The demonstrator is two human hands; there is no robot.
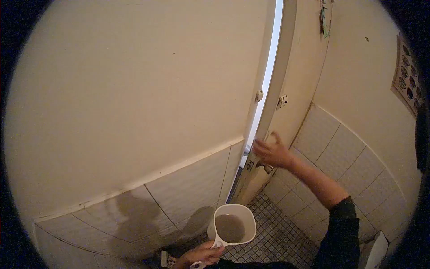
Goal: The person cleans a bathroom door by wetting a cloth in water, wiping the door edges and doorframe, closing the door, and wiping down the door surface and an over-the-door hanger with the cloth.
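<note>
My left hand (202,254) is closed around the handle of a white plastic dipper (235,210), held low in front of me. The dipper is upright, and its bottom looks greyish; whether that is liquid or shadow I cannot tell. My right hand (274,152) reaches out to the edge of a cream door (295,67), with its fingers apart and nothing in them. Just below that hand sits the metal door handle (268,168). The door stands ajar, and bright light shows through the narrow gap. Whether my fingertips touch the door edge I cannot tell.
A bolt latch (282,101) is on the door, facing a catch (259,95) on the frame. White tiles (188,184) line the lower walls. The floor (264,228) has small patterned tiles. A printed poster (406,76) hangs on the right wall.
</note>
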